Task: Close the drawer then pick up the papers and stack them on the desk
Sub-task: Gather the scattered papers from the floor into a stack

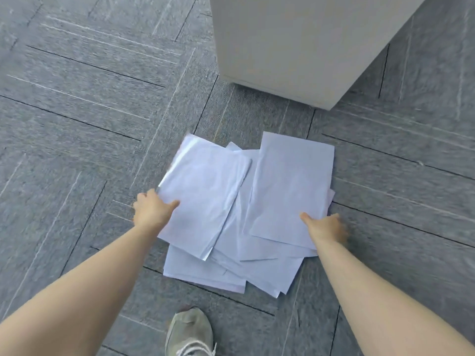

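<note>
Several white papers (246, 217) lie in a loose overlapping pile on the grey carpet. My left hand (151, 210) grips the left edge of the top left sheet (205, 191), thumb on top, and that sheet is tilted up a little. My right hand (325, 226) pinches the lower right corner of the top right sheet (293, 186), thumb on the paper. A grey-white cabinet (285, 44) stands just beyond the pile; its near side is flat and no drawer front or handle shows from here.
Grey carpet tiles (77, 111) with thin pale lines cover the floor all around. My grey-green sneaker (190, 332) stands just below the pile at the bottom edge. The cabinet's corner (330, 107) juts toward the papers at the upper right.
</note>
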Motion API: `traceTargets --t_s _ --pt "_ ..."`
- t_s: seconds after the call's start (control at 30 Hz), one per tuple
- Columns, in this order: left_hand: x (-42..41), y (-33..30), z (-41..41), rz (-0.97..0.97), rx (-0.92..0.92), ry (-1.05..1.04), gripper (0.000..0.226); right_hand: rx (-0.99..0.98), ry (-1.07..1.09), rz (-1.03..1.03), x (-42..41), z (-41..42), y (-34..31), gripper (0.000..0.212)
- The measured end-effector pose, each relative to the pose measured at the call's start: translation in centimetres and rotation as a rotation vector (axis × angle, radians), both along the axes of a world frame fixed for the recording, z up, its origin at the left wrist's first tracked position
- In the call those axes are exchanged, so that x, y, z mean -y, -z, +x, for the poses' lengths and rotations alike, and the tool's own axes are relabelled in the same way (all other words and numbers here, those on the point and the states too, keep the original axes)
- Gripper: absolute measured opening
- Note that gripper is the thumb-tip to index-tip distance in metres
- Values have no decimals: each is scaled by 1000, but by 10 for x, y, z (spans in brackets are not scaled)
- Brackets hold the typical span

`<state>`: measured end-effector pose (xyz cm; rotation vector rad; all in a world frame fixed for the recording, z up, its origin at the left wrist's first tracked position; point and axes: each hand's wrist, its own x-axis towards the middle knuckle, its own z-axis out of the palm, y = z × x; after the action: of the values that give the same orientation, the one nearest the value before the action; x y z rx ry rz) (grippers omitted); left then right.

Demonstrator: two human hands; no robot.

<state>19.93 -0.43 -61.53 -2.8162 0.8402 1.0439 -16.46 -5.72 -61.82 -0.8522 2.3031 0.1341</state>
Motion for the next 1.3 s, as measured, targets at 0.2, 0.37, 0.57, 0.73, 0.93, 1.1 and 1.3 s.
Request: traceTargets --t_s 0.2,0.37,0.57,0.73,0.93,1.1,1.3 --pt "4 28 0 43 92 17 60 -47 91 -81 -8 16 23 77" --pt "-30 11 11 -312 -173 -194 13 156 86 -92 -26 21 13 56" --pt "-35 -6 12 -381 -454 -126 19 321 56 -141 -30 37 4 31" --pt "-12 10 -34 -256 -26 133 50 427 111 -113 -36 47 18 25" --pt "-6 18 -37 -89 56 9 94 405 205 -103 -39 74 4 60" --pt "-16 24 -41 -60 -104 -98 70 393 96 -43 -46 101 3 60" --pt "-30 24 -43 -167 -388 -171 22 402 41 -12 -55 108 6 50"
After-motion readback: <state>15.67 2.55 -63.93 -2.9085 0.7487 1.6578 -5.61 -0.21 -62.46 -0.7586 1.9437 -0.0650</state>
